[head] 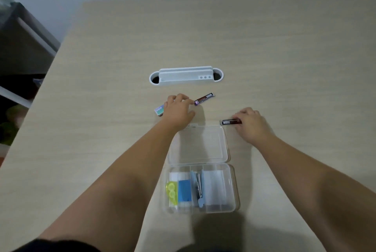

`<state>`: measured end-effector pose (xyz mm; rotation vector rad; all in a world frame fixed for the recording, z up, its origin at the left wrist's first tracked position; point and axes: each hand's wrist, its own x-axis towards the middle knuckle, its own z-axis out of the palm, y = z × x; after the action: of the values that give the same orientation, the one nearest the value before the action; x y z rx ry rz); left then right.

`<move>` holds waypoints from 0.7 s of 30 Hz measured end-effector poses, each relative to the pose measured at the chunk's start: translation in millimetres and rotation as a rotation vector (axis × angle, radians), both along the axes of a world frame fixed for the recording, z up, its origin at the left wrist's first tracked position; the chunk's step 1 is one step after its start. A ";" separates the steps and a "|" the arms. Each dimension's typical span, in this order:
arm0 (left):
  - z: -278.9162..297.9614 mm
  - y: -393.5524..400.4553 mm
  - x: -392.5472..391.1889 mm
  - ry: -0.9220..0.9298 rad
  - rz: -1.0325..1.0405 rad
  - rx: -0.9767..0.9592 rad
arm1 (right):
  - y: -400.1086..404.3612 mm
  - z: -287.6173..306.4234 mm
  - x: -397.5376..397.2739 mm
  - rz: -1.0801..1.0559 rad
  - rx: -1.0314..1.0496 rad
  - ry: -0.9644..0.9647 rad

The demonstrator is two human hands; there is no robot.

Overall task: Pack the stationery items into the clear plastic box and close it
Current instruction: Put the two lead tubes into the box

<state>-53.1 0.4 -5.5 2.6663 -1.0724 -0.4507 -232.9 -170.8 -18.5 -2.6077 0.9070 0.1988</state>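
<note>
The clear plastic box [230,188] lies open near me, its lid [198,143] flat on the table beyond it. Inside are a yellow-green item [171,191], a blue eraser [184,190], a blue clip-like tool [198,188] and white pieces. My left hand [179,111] rests past the lid, its fingertips touching the near end of a dark lead case [204,98]; a small pale green and blue item [159,110] peeks out on its left. My right hand [251,123] pinches a second dark lead case [231,122] on the table, right of the lid.
A white desk organiser tray [186,76] is set into the wooden table [264,52] beyond the items. The table's left edge drops to dark furniture [22,44]. A wall runs along the back.
</note>
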 end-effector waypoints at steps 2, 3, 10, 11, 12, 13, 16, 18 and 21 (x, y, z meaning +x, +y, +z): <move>-5.9 -17.7 4.4 -0.007 0.002 -0.011 | -5.0 -2.3 2.9 -0.001 -0.004 -0.017; -10.1 -28.2 6.7 -0.008 0.004 -0.016 | -8.3 -3.8 4.1 -0.013 0.004 -0.020; -23.0 -55.5 12.6 0.056 0.101 -0.050 | -11.1 -9.2 5.1 -0.119 0.200 -0.187; -22.3 -56.9 11.9 0.070 0.131 -0.074 | -10.2 -9.6 3.7 -0.171 0.242 -0.231; -21.6 -57.9 11.6 0.088 0.157 -0.098 | -9.2 -9.7 2.6 -0.234 0.291 -0.280; -20.7 -57.3 11.5 0.110 0.181 -0.118 | -8.1 -8.9 1.5 -0.293 0.341 -0.327; -17.6 -49.2 9.4 0.228 0.268 -0.196 | -4.8 -3.4 -2.3 -0.452 0.559 -0.450; -10.9 -40.2 3.9 0.320 0.361 -0.302 | -1.0 4.7 -6.9 -0.529 0.704 -0.574; 6.8 -25.9 -4.5 0.433 0.477 -0.485 | 7.2 17.7 -13.0 -0.599 0.849 -0.747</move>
<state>-57.6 -25.5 1.2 2.1477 -0.3417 -0.5483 -245.9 -163.6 -0.8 -1.3730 0.9645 -0.4332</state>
